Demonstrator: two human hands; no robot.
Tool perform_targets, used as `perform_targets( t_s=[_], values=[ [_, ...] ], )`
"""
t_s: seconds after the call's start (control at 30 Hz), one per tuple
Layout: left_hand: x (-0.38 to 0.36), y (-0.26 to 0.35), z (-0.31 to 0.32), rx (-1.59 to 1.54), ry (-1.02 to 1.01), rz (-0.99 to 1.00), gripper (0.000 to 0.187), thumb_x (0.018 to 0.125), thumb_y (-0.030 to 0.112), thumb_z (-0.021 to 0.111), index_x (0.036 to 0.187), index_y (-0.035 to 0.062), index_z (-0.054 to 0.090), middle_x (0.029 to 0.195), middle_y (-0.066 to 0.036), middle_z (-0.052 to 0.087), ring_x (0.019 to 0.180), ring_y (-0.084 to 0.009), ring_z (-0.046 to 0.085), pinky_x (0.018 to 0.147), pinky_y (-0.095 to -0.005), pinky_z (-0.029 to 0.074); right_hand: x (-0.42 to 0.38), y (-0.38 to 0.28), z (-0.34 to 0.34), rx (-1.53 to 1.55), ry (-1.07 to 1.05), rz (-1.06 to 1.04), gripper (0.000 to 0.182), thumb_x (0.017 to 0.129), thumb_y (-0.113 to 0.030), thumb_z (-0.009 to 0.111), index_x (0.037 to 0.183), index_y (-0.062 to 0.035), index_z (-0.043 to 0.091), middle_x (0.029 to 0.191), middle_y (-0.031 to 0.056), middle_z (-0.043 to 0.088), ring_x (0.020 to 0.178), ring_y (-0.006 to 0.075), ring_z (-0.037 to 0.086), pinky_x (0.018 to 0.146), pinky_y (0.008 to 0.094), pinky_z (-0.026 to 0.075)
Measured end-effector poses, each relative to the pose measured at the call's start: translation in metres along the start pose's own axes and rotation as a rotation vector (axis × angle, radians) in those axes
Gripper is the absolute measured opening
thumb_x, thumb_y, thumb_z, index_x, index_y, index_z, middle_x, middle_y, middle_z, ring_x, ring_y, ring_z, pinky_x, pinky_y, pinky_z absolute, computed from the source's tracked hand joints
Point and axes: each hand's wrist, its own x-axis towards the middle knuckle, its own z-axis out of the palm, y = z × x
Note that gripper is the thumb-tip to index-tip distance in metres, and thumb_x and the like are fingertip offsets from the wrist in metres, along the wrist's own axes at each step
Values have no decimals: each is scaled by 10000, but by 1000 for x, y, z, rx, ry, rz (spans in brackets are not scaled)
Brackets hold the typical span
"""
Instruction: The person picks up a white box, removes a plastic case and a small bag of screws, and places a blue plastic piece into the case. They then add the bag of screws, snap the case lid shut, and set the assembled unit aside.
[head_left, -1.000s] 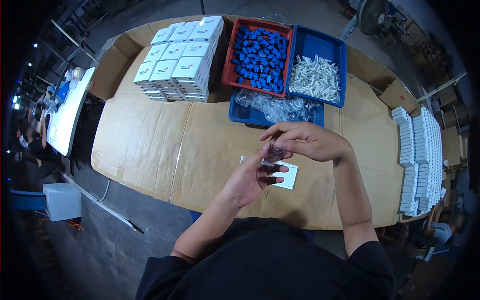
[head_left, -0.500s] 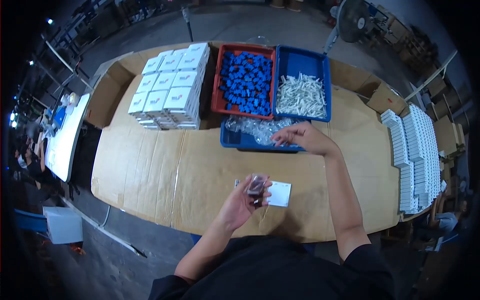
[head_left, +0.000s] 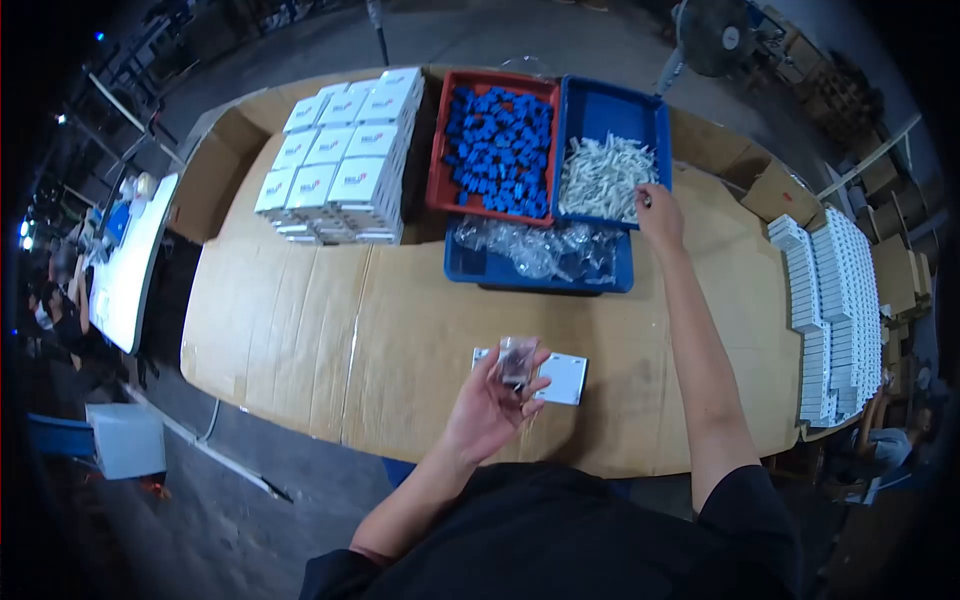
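My left hand [head_left: 487, 412] is raised over the near part of the table. Its fingers curl around a small clear plastic bag [head_left: 517, 358] with something dark inside. Beneath and beside that hand lies a flat white rectangular piece [head_left: 563, 380], partly covered by the fingers. My right hand [head_left: 660, 215] is at the near right corner of the blue tray [head_left: 612, 95], its fingertips drawn together beside a heap of small white slender pieces [head_left: 603, 172]. Whether one of them is between those fingers, I cannot make out.
A red tray [head_left: 437, 185] of small blue parts adjoins the blue tray. In front, another blue tray [head_left: 465, 272] holds crumpled clear plastic bags. White boxes [head_left: 335, 160] are stacked left; more white stacks [head_left: 835, 310] stand right. Cardboard [head_left: 270, 350] covers the table.
My right hand has moved from above the tray of clear bags, up and right, to the white pieces. My left hand still holds the bag, nearly in the same place.
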Motion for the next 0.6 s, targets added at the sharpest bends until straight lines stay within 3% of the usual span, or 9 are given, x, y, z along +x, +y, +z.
perform_targets(
  t_s=[0.13,0.27,0.43,0.6],
  values=[
    [10,12,22,-6,-96,35,634,1107,506,396,1574,79,427,1485,-91,607,1251,-287,665,1004,-437,563,6,-2,11,13,25,-67,235,981,-260,680,1181,-155,746,1153,58,701,964,291,697,817,419,552],
    [14,17,30,3,-127,70,643,1106,505,395,1582,73,408,1570,-99,523,1309,-288,627,1053,-453,547,9,-1,22,-40,40,-143,200,967,-235,688,1130,-141,758,1103,69,711,977,305,696,830,428,549],
    [15,19,32,36,-63,144,560,1134,429,351,1572,87,421,1585,-82,509,1343,-281,600,1068,-449,539,19,-2,20,30,-97,-41,161,944,-202,698,1070,-127,765,1081,84,715,1011,329,692,862,429,550],
    [15,16,35,-20,9,169,501,1147,380,334,1546,102,456,1576,-72,519,1349,-272,589,1089,-444,523,12,-15,14,22,-35,-95,175,942,-229,700,1080,-145,767,1094,75,712,1009,316,695,875,431,548]
  ],
)
